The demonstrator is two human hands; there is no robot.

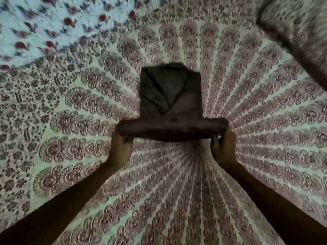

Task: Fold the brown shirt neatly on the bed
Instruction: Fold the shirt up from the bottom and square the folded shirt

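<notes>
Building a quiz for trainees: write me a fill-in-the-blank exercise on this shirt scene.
1. The shirt on the bed is ____ in colour.
2. The left hand grips its near ____ corner.
3. The right hand grips its near ____ corner.
4. Its collar points ____ from the person.
Missing words: brown; left; right; away.

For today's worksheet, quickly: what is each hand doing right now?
Left hand: grips the near left corner of the brown shirt.
Right hand: grips the shirt's near right corner.
</notes>
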